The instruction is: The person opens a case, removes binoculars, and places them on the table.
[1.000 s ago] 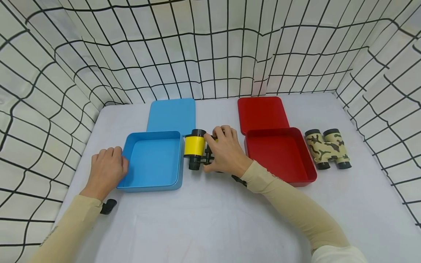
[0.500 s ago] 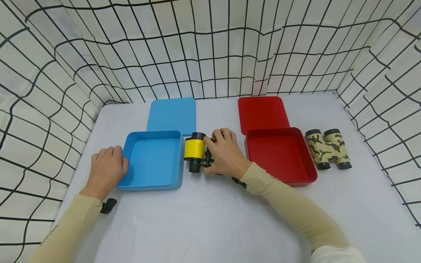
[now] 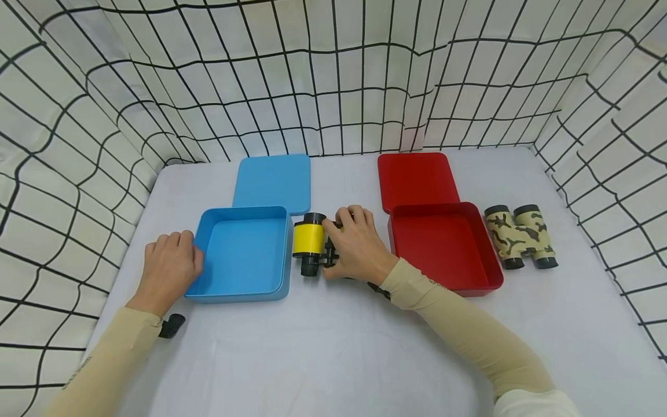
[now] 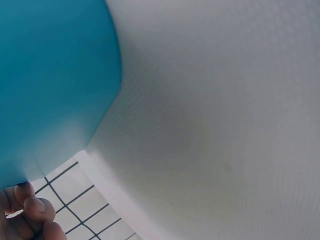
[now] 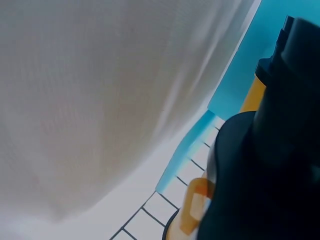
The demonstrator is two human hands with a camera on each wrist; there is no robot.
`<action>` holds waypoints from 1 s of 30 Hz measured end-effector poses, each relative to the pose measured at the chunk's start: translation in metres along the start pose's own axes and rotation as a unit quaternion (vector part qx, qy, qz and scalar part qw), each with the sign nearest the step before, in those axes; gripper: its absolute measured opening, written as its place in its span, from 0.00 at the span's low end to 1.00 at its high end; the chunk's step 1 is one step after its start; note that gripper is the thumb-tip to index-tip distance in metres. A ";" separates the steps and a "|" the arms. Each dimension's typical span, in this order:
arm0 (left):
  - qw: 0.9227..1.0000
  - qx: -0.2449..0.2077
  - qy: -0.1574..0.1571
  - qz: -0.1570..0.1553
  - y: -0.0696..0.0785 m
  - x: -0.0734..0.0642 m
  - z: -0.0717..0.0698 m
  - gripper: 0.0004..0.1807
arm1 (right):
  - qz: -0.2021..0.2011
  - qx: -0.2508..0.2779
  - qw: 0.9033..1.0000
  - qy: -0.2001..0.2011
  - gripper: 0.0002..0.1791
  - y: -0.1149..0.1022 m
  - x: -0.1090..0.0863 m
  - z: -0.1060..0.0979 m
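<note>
My right hand [image 3: 359, 243] grips yellow-and-black binoculars [image 3: 310, 238] from above, between the two boxes, with the hand covering their right half. In the right wrist view, the dark eyepiece end of the binoculars [image 5: 280, 140] fills the right side. The visible yellow barrel lies close along the right wall of an open blue box [image 3: 242, 255]. At that box's left wall, my left hand [image 3: 169, 269] holds the rim with curled fingers. Its fingertips [image 4: 39, 209] show under the edge of the blue box [image 4: 55, 85] in the left wrist view.
Right of centre stands an open red box [image 3: 443, 249], its red lid [image 3: 417, 180] laid back behind it. Camouflage binoculars [image 3: 521, 236] lie beside it. The blue lid [image 3: 272, 182] lies behind the blue box. A black wire grid [image 3: 333, 87] surrounds the white table [image 3: 333, 359].
My right hand and the yellow binoculars have shifted slightly toward me, along the blue box's wall. The left hand keeps its place on the rim.
</note>
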State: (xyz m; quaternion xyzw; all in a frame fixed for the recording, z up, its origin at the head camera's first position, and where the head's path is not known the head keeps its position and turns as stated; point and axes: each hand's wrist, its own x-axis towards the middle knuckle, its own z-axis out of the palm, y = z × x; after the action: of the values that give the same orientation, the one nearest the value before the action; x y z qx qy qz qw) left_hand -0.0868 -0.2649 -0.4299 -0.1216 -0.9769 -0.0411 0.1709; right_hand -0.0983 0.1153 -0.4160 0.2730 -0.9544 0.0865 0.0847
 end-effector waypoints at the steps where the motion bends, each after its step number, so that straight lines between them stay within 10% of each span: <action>1: 1.000 0.000 -0.001 -0.001 0.000 0.000 0.000 0.08 | -0.001 -0.001 1.000 -0.001 0.47 0.000 0.000 0.000; 30: 1.000 -0.008 0.002 -0.001 0.000 0.000 0.000 0.08 | -0.026 -0.034 0.999 -0.027 0.46 -0.002 -0.001 0.005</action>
State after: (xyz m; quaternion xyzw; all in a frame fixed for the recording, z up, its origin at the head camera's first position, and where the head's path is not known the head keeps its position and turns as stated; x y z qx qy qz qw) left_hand -0.0874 -0.2653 -0.4301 -0.1217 -0.9763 -0.0492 0.1720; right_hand -0.0967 0.1126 -0.4213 0.2967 -0.9514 0.0445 0.0702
